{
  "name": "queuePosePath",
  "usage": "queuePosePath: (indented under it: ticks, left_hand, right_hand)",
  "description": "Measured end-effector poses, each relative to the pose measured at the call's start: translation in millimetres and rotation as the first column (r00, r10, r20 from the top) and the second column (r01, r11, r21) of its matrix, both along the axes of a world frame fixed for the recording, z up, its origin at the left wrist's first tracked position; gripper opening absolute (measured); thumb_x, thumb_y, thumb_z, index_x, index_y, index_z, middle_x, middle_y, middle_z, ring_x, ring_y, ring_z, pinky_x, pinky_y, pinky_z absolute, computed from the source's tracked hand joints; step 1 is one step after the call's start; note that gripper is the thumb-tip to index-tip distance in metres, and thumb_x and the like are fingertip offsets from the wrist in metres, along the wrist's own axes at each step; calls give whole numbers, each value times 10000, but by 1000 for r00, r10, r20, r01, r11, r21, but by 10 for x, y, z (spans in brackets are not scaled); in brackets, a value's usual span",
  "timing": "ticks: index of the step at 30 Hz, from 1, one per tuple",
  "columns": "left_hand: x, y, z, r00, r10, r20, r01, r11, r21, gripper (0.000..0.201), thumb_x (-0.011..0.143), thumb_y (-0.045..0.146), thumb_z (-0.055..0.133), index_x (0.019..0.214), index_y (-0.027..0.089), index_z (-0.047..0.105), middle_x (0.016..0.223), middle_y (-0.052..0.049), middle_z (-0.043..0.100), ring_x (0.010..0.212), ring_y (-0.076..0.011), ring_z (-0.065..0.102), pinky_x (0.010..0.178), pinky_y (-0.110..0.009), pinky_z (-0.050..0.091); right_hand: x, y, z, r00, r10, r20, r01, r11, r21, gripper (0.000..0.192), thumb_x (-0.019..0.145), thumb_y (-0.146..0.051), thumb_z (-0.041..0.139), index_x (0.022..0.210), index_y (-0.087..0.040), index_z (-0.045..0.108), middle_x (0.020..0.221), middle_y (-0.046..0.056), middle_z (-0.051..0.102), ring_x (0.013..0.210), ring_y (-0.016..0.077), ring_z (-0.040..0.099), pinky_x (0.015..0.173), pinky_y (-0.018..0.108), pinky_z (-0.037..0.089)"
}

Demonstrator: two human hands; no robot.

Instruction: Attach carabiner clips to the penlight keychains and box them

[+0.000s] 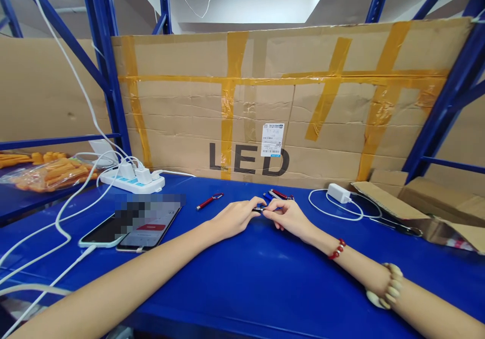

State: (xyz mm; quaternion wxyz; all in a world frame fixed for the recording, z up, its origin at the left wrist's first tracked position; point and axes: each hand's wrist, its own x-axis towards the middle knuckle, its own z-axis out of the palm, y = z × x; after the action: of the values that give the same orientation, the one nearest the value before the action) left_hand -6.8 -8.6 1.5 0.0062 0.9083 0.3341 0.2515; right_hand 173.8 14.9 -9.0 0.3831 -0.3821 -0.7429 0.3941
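Above the blue tabletop (242, 278), my two hands meet fingertip to fingertip. A slim black pen (258, 209) with a silvery bit spans the gap between them, mostly covered by the fingers. My left hand (235, 219) is closed in a pinch on its left end. From the other side, my right hand (290, 216) pinches the right end between thumb and forefinger. Just behind the right hand lie several red and blue pens (279, 194), partly hidden by it. A single red pen (209, 201) rests apart, behind and left of my left hand.
Two phones (99, 232) lie at left, near a white power strip (151, 183) with plugs and trailing cables. A white charger (339, 193) and cable lie at right, beside an open cardboard box (435, 207). A large taped carton (182, 122) stands across the back.
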Motion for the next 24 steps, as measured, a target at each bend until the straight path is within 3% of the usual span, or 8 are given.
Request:
queuePosePath:
  ticks: [5,13,24]
  left_hand:
    - [14,-13,5,999,-15,-37,15,1000,13,230,881,240,317,1109,221,344,1055,-29,543,922,-154,537,750,-243,406]
    - [6,34,-26,982,42,-184,-10,985,174,238,882,209,292,1106,191,370,925,-46,579,815,-165,548,723,-265,396]
    - [43,55,-37,996,53,-76,-39,984,172,186,869,215,349,1007,172,465,953,-44,580,848,-159,535,754,-256,403]
  right_hand:
    - [5,-46,33,999,33,21,-33,999,6,314,625,-437,604,620,-144,491,375,-59,439,329,53,406,337,162,336]
    - [5,-60,28,997,58,58,-55,997,-51,326,633,-456,587,591,-153,475,372,-47,463,326,56,393,351,172,300]
    - [-7,-28,30,1000,11,9,-10,989,-148,360,647,-481,568,556,-144,479,373,-44,446,344,43,361,354,157,283]
